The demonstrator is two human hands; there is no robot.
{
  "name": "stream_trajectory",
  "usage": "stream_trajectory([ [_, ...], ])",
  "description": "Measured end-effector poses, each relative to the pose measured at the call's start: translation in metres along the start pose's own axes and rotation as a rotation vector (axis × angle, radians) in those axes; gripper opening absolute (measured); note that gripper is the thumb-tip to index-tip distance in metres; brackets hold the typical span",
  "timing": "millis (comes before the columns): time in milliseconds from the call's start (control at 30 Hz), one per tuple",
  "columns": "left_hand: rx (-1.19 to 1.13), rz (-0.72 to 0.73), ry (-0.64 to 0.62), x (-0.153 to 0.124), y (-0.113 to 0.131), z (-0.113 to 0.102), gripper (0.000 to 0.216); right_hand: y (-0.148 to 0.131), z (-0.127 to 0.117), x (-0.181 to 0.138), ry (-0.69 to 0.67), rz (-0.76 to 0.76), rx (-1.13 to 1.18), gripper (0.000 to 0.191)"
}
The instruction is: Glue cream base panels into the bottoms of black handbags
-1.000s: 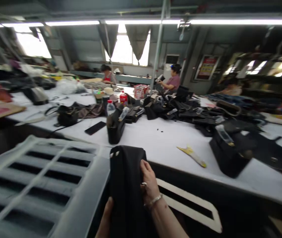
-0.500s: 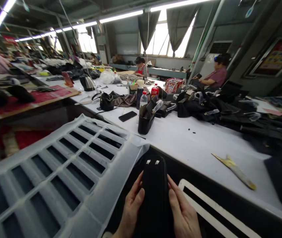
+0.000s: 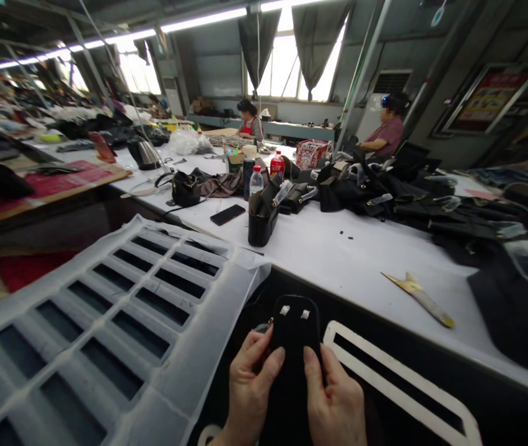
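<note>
Between my two hands is a black handbag [image 3: 294, 334], its rounded end pointing away from me and two small white tabs near that end. My left hand [image 3: 250, 381] grips its left edge, thumb on top and fingers curled at the side. Opposite it, my right hand [image 3: 336, 393] pinches the right edge in the same way. A bit of clear plastic and a gold-coloured fitting show beside my left fingers. The underside and near end of the bag are hidden or lost in dark surroundings.
Left stands a whitish slotted tray [image 3: 217, 337]; right lies a white slotted frame [image 3: 403, 381]. On the white table [image 3: 320, 254] are yellow-tipped snips [image 3: 419, 297], a phone [image 3: 227, 214], an upright black bag [image 3: 263, 224] and a bag pile [image 3: 398, 192]. Two people sit beyond.
My hands have shifted along the bag toward its rounded end, thumbs now lying on its face. The bag has tilted, showing that face more broadly. The view has swung slightly right.
</note>
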State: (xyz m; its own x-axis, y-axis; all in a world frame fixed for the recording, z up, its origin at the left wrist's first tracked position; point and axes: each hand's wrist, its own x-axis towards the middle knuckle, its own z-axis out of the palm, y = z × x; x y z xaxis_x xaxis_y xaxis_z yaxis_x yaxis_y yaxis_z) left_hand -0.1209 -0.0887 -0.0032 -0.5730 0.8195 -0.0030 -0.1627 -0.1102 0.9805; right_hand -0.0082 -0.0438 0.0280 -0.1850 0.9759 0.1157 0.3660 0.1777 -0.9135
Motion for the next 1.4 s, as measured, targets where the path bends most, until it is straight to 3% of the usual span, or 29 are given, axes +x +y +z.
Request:
stream_trajectory([
  [133,-0.031,-0.05,0.021,0.0,-0.01,0.004,0.034,0.009,-0.001,-0.008,0.004,0.092,0.077,0.05],
  [267,-0.116,-0.038,0.03,0.02,-0.013,0.006,0.046,0.016,-0.003,-0.018,-0.036,0.196,0.159,0.056],
  [400,-0.18,-0.055,-0.234,0.041,-0.002,0.011,0.045,0.019,-0.003,-0.017,-0.017,0.191,0.216,0.062],
  [467,-0.213,-0.091,-0.295,0.042,0.002,0.015,0.041,0.02,-0.004,-0.01,0.007,0.154,0.168,0.06],
  [633,-0.208,-0.081,-0.262,0.033,0.001,0.02,0.035,0.017,-0.007,0.003,0.025,0.146,0.058,0.048],
  [867,-0.224,-0.123,-0.223,0.029,-0.002,0.022,0.032,0.008,-0.004,-0.001,0.134,0.179,0.154,0.046],
  [1167,-0.453,-0.175,-0.271,0.019,-0.003,0.026,0.056,0.015,-0.015,0.001,0.187,0.332,0.202,0.055],
  [1400,-0.371,-0.156,-0.309,0.018,-0.002,0.021,0.037,0.017,-0.01,0.003,0.196,0.316,0.231,0.062],
])
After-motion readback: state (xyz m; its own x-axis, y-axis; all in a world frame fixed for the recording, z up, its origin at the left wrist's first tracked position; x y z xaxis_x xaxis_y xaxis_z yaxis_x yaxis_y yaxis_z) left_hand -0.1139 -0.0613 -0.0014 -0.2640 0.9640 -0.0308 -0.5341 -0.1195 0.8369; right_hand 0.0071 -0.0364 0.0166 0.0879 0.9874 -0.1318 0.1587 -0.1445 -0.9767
